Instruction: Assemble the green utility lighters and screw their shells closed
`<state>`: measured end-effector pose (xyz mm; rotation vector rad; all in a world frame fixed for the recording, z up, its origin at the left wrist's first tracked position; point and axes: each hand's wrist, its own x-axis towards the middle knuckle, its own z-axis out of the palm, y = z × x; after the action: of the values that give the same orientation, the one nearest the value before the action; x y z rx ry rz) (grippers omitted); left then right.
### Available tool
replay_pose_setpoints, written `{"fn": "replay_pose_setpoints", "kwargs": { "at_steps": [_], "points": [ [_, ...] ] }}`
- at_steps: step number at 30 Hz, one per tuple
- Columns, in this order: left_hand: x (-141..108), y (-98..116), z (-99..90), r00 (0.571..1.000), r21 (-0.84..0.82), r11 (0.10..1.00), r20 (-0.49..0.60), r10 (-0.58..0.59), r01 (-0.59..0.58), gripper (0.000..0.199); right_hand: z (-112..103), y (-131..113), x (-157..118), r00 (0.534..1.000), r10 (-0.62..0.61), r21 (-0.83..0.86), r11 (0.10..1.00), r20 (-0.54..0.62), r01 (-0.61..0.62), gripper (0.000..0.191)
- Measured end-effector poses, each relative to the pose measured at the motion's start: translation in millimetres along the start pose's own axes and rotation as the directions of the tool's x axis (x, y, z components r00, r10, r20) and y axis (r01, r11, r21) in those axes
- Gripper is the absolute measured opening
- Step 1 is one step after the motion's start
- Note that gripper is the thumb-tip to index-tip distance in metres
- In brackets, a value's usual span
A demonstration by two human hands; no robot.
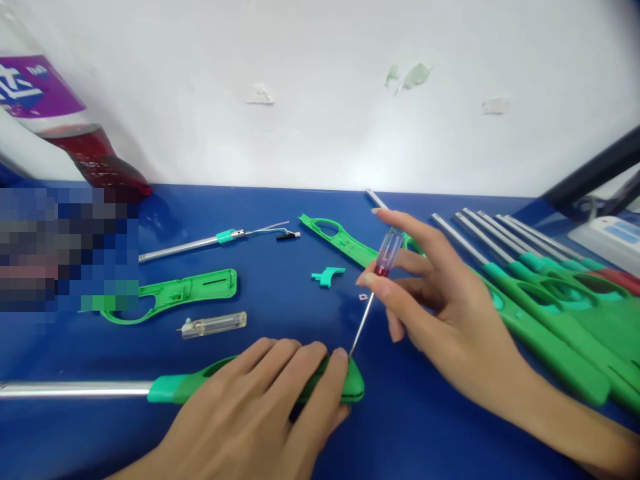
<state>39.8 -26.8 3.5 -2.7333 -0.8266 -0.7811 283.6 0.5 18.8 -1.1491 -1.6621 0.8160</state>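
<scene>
A green long-nosed gas lighter (355,383) lies across the front of the blue table, its metal tube pointing left. My left hand (265,400) is closed over its handle from above, hiding much of it. In my right hand (440,313) a small screwdriver (388,253) with a clear and red handle is pinched between thumb and index finger. It slants down so that its tip meets the handle near the butt end, beside my left fingers. Behind are an opened green shell half (187,290), a clear gas tank (215,324) and a teal trigger (329,276).
A metal tube (185,250) with wires lies at back left, another green shell half (340,240) at centre back. Several whole lighters (555,333) lie at right, near a white device (610,233). A bottle (95,153) of red drink stands at back left against the white wall.
</scene>
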Motion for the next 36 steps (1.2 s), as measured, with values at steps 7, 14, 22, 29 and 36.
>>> {"fn": "replay_pose_setpoints", "kwargs": {
  "at_steps": [7, 14, 22, 29, 36],
  "points": [
    [1.7, 1.6, -3.4, 1.0, 0.021, 0.999, -0.005, -0.026, 0.027, 0.043, 4.4, -1.5, -5.5, 0.998, 0.03, -0.02, 0.999, 0.047, -0.029, 0.059],
    [1.6, 2.0, -4.8, 0.999, -0.005, 1.0, -0.027, -0.029, 0.029, 0.041, 5.6, -7.8, -6.4, 0.999, 0.006, -0.011, 1.0, 0.038, -0.005, 0.056],
    [-6.1, 2.3, 0.0, 0.994, -0.04, 0.999, -0.11, -0.014, 0.009, 0.029, 4.4, -12.4, -7.6, 0.997, -0.059, 0.035, 0.998, 0.057, 0.057, 0.056],
    [-8.2, 1.7, -0.3, 0.996, -0.068, 0.998, -0.089, -0.025, 0.019, 0.03, 2.6, -23.6, -10.3, 0.989, -0.098, 0.167, 0.983, 0.106, 0.08, 0.041],
    [-4.3, -1.6, 1.4, 0.996, -0.184, 0.979, -0.005, -0.085, 0.082, 0.027, -1.0, -34.1, -12.2, 0.965, -0.244, 0.188, 0.957, 0.097, 0.222, 0.053]
  ]
}}
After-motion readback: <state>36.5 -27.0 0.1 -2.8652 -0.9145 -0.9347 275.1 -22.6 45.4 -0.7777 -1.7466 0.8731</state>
